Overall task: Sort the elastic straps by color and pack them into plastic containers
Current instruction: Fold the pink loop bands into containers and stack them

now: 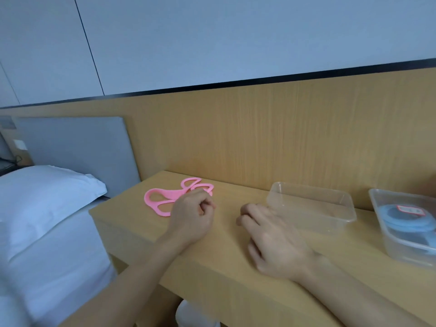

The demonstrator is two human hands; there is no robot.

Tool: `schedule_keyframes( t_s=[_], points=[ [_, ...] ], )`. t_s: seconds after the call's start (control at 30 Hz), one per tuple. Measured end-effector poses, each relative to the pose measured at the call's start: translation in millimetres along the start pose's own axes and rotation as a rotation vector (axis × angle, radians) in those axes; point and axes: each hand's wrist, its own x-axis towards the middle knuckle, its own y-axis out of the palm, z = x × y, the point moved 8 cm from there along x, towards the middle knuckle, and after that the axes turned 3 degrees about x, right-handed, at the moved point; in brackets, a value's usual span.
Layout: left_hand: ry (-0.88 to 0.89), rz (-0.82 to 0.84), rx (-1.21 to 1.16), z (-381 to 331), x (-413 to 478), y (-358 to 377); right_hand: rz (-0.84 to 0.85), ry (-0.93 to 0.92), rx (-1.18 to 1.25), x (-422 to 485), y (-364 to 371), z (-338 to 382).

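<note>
Pink elastic straps (162,199) lie in a small heap on the left end of the wooden table (231,267). My left hand (193,215) hovers at their right side with fingers curled, just touching or over the heap; whether it pinches a strap I cannot tell. My right hand (271,239) rests on the table with fingers loosely bent, beside an empty clear plastic container (311,208). A second clear container (405,241) at the far right holds blue straps (398,220) with a red-and-white label.
A wooden wall panel (259,138) rises right behind the table. A bed with a white pillow (44,197) and a grey headboard (77,149) stands to the left of the table. Something white (195,315) shows under the table's front edge.
</note>
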Motion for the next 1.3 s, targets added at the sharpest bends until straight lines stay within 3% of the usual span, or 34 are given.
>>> schedule_keyframes(
  t_s=[0.13, 0.23, 0.37, 0.53, 0.67, 1.3],
  points=[
    [-0.168, -0.098, 0.008, 46, 34, -30, 0.0, 0.055, 0.115, 40, 24, 11],
    [-0.253, -0.06, 0.069, 79, 62, -32, -0.055, 0.163, 0.216, 63, 37, 9],
    [-0.289, 0.105, 0.174, 102, 100, -6, -0.114, 0.199, 0.281, 82, 50, 7],
    [-0.352, 0.484, 0.399, 126, 122, 48, -0.181, 0.243, 0.325, 80, 56, -9],
    [-0.435, 0.562, 0.461, 143, 124, 67, -0.191, 0.251, 0.38, 82, 55, -16],
    [-0.636, 0.263, 0.135, 151, 126, 24, -0.152, 0.313, 0.512, 79, 58, -25]
  ],
)
